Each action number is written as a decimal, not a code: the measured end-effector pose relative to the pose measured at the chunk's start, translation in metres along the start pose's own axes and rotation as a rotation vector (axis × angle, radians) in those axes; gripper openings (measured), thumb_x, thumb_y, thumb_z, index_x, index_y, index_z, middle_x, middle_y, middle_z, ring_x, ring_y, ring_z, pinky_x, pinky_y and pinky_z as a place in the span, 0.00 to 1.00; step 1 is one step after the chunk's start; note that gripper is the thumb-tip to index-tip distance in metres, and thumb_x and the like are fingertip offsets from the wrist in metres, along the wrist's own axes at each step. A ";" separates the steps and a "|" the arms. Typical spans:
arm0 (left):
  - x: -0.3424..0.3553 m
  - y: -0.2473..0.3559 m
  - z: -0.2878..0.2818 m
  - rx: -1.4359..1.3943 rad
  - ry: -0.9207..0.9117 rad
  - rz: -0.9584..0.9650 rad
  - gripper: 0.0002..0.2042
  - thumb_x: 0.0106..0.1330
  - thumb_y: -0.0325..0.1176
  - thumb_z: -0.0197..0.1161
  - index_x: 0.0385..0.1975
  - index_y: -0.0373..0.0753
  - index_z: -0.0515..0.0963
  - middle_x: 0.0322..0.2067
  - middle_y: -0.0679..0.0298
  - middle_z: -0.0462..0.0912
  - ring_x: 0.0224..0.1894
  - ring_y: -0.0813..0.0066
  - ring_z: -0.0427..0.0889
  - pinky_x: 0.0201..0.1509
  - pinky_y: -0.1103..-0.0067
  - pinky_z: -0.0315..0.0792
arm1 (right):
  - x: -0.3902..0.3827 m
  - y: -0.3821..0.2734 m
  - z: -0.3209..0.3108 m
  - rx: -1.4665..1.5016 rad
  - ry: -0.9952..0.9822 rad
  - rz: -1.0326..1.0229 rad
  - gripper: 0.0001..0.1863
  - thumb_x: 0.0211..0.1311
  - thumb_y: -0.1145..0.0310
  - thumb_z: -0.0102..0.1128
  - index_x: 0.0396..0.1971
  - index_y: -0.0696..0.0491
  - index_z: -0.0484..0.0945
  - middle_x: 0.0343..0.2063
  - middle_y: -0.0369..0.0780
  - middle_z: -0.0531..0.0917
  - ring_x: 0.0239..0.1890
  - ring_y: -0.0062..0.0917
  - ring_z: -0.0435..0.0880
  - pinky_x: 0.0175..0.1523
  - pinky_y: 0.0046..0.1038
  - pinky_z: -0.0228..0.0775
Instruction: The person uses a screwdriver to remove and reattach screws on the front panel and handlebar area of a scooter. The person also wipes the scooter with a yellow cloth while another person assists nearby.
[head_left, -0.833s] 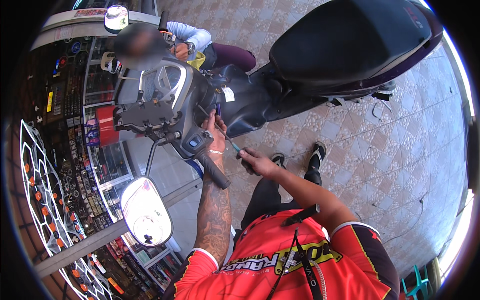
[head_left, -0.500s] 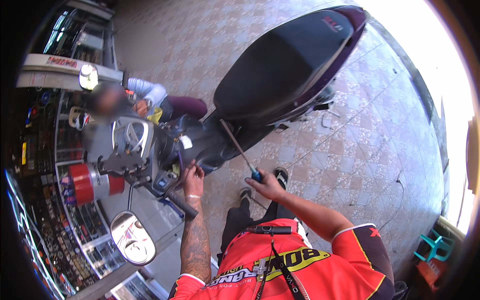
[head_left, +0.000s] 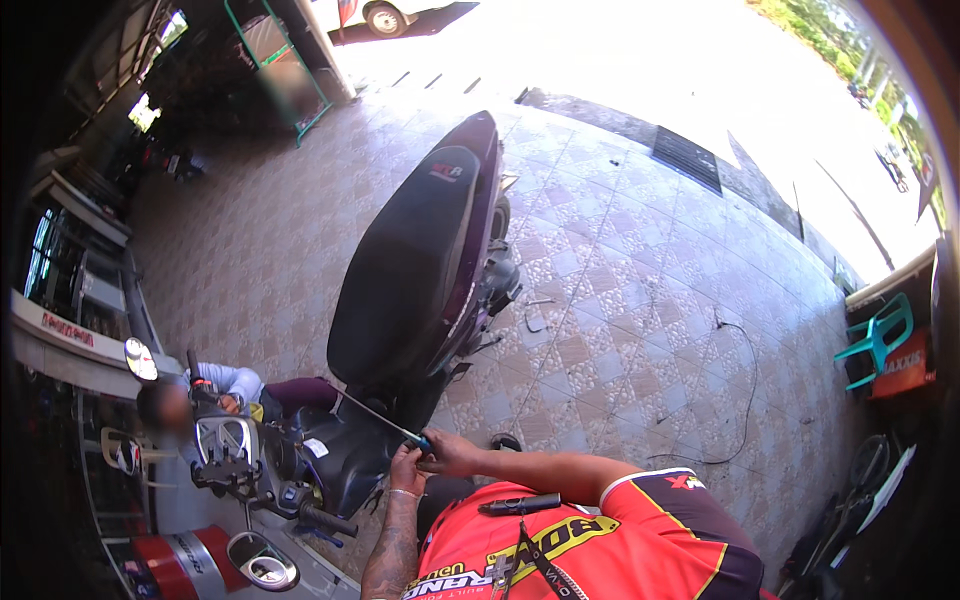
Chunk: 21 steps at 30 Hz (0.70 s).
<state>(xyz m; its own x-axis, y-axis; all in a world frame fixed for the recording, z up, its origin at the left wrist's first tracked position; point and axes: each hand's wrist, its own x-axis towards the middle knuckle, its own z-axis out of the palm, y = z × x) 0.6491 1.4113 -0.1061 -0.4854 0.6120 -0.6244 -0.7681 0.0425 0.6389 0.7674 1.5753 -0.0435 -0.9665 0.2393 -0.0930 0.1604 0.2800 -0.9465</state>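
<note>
A long screwdriver (head_left: 416,438) with a blue handle is gripped in my right hand (head_left: 455,453). Its thin shaft slants up and left to the front end of the seat of a dark purple scooter (head_left: 410,265). Close against the right hand is my left hand (head_left: 405,470), its fingers bent and bunched just under the screwdriver handle. Whatever the left fingers hold, if anything, is too small to make out. Both hands are beside the scooter's floorboard and below the black seat.
Across the scooter's front, a person (head_left: 235,385) in a light blue top crouches near the handlebar. A mirror (head_left: 264,560) and a handlebar grip (head_left: 328,520) stick out toward my left arm. A green plastic chair (head_left: 880,340) stands at the right, and a cable (head_left: 752,375) lies on the tiles.
My view has swung to the right and up, showing more floor and the bright street. My left hand has left the handlebar area and come together with the right hand, which still holds the screwdriver.
</note>
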 end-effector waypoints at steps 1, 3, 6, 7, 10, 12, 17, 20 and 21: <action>0.010 0.000 0.015 0.020 -0.020 -0.027 0.12 0.69 0.18 0.52 0.48 0.39 0.77 0.40 0.63 0.84 0.39 0.71 0.86 0.45 0.75 0.83 | -0.005 0.003 -0.006 -0.011 0.064 0.019 0.25 0.56 0.57 0.68 0.49 0.56 0.73 0.47 0.49 0.78 0.52 0.49 0.80 0.53 0.44 0.75; 0.028 -0.003 0.043 0.032 -0.136 -0.066 0.09 0.71 0.22 0.57 0.47 0.39 0.78 0.41 0.63 0.85 0.40 0.73 0.86 0.45 0.77 0.82 | -0.016 0.008 -0.017 -0.027 0.161 0.078 0.26 0.56 0.58 0.68 0.50 0.56 0.72 0.48 0.49 0.78 0.53 0.49 0.80 0.54 0.45 0.75; 0.051 -0.010 0.083 0.086 -0.265 -0.089 0.08 0.71 0.24 0.60 0.48 0.38 0.78 0.42 0.64 0.84 0.42 0.74 0.86 0.45 0.79 0.82 | -0.027 0.016 -0.046 -0.129 0.261 0.120 0.25 0.57 0.59 0.67 0.50 0.55 0.72 0.49 0.51 0.77 0.51 0.52 0.81 0.54 0.48 0.76; 0.060 -0.010 0.097 0.116 -0.310 -0.085 0.08 0.72 0.24 0.60 0.48 0.38 0.77 0.42 0.64 0.84 0.42 0.74 0.86 0.44 0.78 0.82 | -0.027 0.018 -0.060 -0.169 0.278 0.152 0.24 0.58 0.59 0.66 0.50 0.55 0.72 0.49 0.51 0.77 0.50 0.53 0.81 0.53 0.49 0.76; 0.091 -0.007 0.134 0.166 -0.414 -0.101 0.08 0.72 0.24 0.59 0.49 0.37 0.76 0.43 0.63 0.84 0.41 0.73 0.86 0.43 0.78 0.82 | -0.023 0.017 -0.105 -0.303 0.309 0.238 0.22 0.58 0.61 0.66 0.49 0.55 0.72 0.47 0.52 0.79 0.49 0.53 0.82 0.51 0.50 0.77; 0.105 -0.006 0.155 0.148 -0.424 -0.146 0.09 0.72 0.24 0.59 0.50 0.36 0.76 0.44 0.62 0.83 0.42 0.72 0.86 0.43 0.78 0.82 | -0.019 0.011 -0.130 -0.345 0.302 0.322 0.21 0.57 0.62 0.66 0.48 0.54 0.73 0.46 0.52 0.81 0.49 0.52 0.83 0.49 0.50 0.77; 0.141 0.011 0.213 0.130 -0.547 -0.182 0.12 0.74 0.25 0.58 0.54 0.36 0.73 0.43 0.61 0.84 0.42 0.73 0.86 0.44 0.78 0.83 | 0.006 0.010 -0.184 -0.416 0.302 0.435 0.16 0.61 0.65 0.62 0.45 0.55 0.72 0.40 0.53 0.84 0.44 0.51 0.86 0.46 0.51 0.78; 0.150 0.030 0.235 0.151 -0.585 -0.218 0.12 0.75 0.29 0.58 0.55 0.38 0.74 0.44 0.64 0.84 0.43 0.76 0.86 0.44 0.79 0.82 | 0.027 0.028 -0.204 -0.408 0.355 0.421 0.15 0.62 0.65 0.62 0.43 0.57 0.73 0.39 0.53 0.84 0.45 0.52 0.86 0.46 0.50 0.78; 0.159 0.040 0.248 0.206 -0.522 -0.277 0.11 0.76 0.32 0.59 0.54 0.40 0.75 0.46 0.65 0.84 0.44 0.77 0.86 0.44 0.80 0.82 | 0.035 0.037 -0.213 -0.410 0.388 0.444 0.14 0.62 0.65 0.62 0.43 0.57 0.74 0.38 0.53 0.84 0.45 0.52 0.85 0.45 0.50 0.77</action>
<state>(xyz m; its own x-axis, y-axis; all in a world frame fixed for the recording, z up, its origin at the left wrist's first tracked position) 0.6445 1.7063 -0.0681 0.0280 0.8592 -0.5109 -0.7150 0.3744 0.5904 0.7822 1.7921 -0.0156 -0.6640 0.7033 -0.2538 0.6580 0.3884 -0.6451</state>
